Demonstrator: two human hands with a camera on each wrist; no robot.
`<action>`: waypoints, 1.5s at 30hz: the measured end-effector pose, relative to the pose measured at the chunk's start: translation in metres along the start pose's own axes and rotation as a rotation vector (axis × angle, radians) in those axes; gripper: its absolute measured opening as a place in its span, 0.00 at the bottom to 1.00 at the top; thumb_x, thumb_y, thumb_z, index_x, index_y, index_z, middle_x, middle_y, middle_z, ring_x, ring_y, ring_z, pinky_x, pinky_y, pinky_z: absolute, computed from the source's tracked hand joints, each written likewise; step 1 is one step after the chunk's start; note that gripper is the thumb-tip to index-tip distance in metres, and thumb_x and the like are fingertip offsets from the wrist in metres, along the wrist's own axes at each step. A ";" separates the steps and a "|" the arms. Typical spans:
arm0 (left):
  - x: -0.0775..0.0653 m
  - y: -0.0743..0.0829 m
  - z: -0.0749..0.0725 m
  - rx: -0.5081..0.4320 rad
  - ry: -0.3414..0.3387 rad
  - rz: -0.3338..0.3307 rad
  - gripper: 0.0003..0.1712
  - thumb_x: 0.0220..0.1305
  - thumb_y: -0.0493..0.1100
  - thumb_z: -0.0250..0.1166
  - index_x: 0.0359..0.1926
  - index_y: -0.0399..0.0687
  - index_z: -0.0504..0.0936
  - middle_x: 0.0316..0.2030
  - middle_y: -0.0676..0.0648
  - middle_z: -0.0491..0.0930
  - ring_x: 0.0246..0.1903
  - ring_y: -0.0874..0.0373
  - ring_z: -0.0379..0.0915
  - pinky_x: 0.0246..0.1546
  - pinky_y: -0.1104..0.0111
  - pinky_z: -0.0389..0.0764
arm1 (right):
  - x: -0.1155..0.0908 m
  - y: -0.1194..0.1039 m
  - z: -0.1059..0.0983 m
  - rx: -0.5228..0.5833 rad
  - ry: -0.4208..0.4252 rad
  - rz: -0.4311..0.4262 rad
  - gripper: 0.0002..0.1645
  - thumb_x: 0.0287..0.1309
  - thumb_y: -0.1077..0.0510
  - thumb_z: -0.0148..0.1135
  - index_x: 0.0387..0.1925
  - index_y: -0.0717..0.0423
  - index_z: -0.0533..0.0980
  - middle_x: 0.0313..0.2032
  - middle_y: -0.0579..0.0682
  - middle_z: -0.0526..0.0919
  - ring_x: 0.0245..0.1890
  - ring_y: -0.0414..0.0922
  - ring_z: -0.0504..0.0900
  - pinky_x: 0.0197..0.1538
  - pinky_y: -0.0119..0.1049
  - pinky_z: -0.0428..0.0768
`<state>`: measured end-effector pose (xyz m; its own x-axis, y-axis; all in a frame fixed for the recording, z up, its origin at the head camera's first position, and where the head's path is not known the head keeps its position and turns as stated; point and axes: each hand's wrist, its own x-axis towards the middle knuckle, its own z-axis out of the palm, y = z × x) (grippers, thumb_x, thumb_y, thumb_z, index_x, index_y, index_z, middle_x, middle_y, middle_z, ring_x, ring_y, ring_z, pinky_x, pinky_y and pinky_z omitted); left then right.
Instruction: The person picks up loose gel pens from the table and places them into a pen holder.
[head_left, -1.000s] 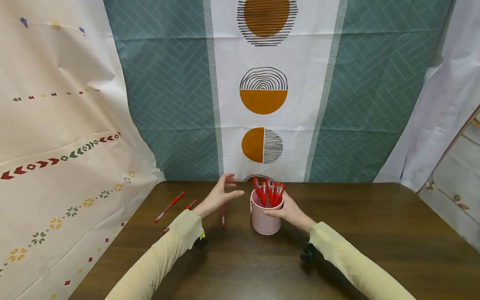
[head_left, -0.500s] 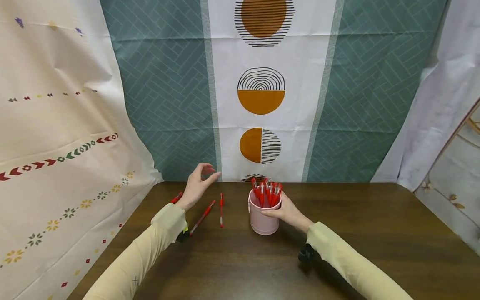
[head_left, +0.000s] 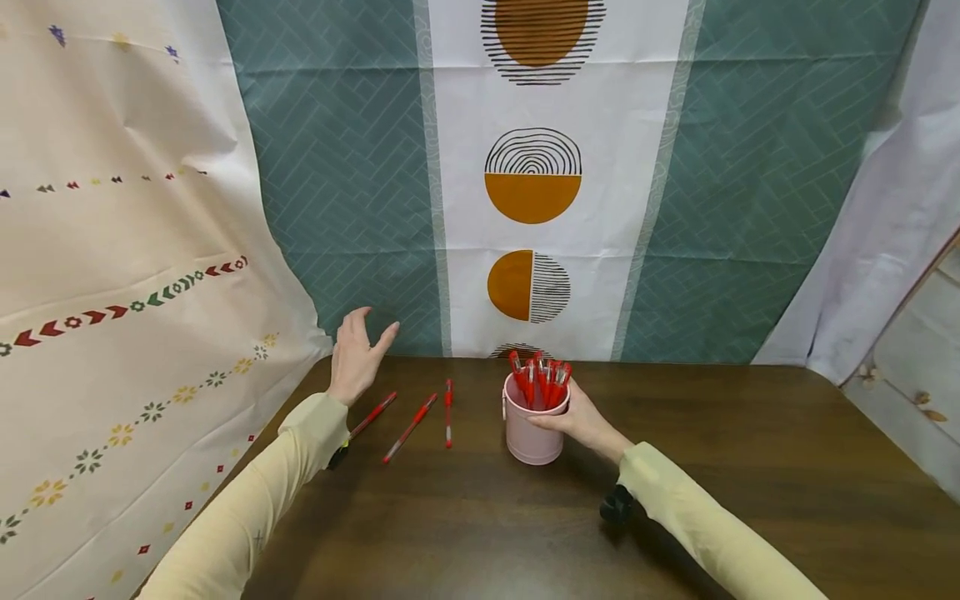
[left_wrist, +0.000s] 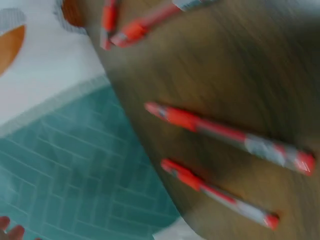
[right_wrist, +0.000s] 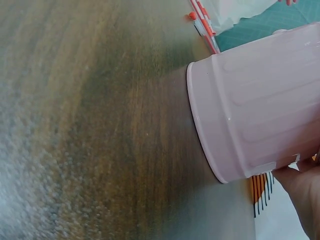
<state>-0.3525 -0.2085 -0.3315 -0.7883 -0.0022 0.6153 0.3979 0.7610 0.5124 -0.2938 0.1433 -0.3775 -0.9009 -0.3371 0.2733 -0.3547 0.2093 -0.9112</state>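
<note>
My right hand (head_left: pixel 587 418) grips the pink bucket (head_left: pixel 534 440) near its rim, thumb in front. The bucket stands upright on the table and holds several red pens (head_left: pixel 540 383). In the right wrist view the bucket's ribbed side (right_wrist: pixel 270 105) fills the right part, with part of the hand below it. My left hand (head_left: pixel 354 362) hovers over the table's far left, fingers loosely bent, holding nothing. Just right of it lies a red pen (head_left: pixel 373 414), then a slanted one (head_left: pixel 409 428) and a straighter one (head_left: pixel 448 414). Several loose pens (left_wrist: pixel 230 136) show, blurred, in the left wrist view.
The dark wooden table (head_left: pixel 712 442) ends at a green and white curtain (head_left: pixel 360 208) behind. A cream patterned cloth (head_left: pixel 150 358) hangs along the left edge, and a pale cloth (head_left: pixel 862 250) at the right.
My left hand has moved left, away from the bucket, passing over the loose pens and uncovering them. My right hand keeps its grip on the bucket, which stays in place.
</note>
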 end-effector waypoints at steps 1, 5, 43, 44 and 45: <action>0.000 -0.003 0.000 0.027 -0.001 0.005 0.42 0.61 0.64 0.50 0.62 0.36 0.56 0.59 0.36 0.56 0.57 0.38 0.52 0.52 0.48 0.56 | 0.000 0.000 -0.001 0.003 0.000 0.001 0.47 0.42 0.60 0.71 0.61 0.64 0.54 0.57 0.60 0.65 0.55 0.55 0.66 0.52 0.47 0.67; -0.003 -0.017 -0.001 0.132 -0.026 0.018 0.46 0.60 0.65 0.51 0.64 0.35 0.52 0.63 0.33 0.49 0.60 0.36 0.45 0.55 0.45 0.49 | 0.001 0.001 -0.001 -0.003 0.000 -0.010 0.47 0.42 0.60 0.70 0.60 0.65 0.54 0.57 0.61 0.65 0.55 0.56 0.66 0.52 0.47 0.67; -0.049 -0.055 0.049 0.422 -0.578 -0.102 0.39 0.61 0.57 0.56 0.56 0.25 0.59 0.54 0.28 0.57 0.55 0.33 0.51 0.50 0.48 0.62 | 0.011 0.034 -0.001 -0.010 0.022 -0.041 0.49 0.40 0.57 0.72 0.61 0.59 0.55 0.56 0.58 0.66 0.54 0.54 0.66 0.51 0.47 0.68; -0.049 -0.056 0.050 0.416 -0.577 -0.110 0.38 0.61 0.56 0.57 0.55 0.26 0.60 0.52 0.29 0.58 0.54 0.34 0.53 0.48 0.48 0.64 | 0.012 0.035 -0.001 -0.015 0.024 -0.043 0.49 0.40 0.56 0.72 0.61 0.58 0.55 0.56 0.57 0.66 0.54 0.53 0.67 0.51 0.47 0.69; -0.049 -0.057 0.050 0.412 -0.576 -0.116 0.36 0.61 0.55 0.57 0.54 0.26 0.61 0.51 0.30 0.60 0.54 0.35 0.54 0.46 0.48 0.66 | 0.012 0.036 -0.001 -0.017 0.024 -0.044 0.49 0.40 0.55 0.73 0.61 0.58 0.55 0.56 0.56 0.66 0.54 0.52 0.67 0.51 0.46 0.69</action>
<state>-0.3601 -0.2189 -0.4209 -0.9824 0.1584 0.0986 0.1767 0.9598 0.2180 -0.3179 0.1481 -0.4067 -0.8900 -0.3239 0.3210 -0.3985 0.2101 -0.8928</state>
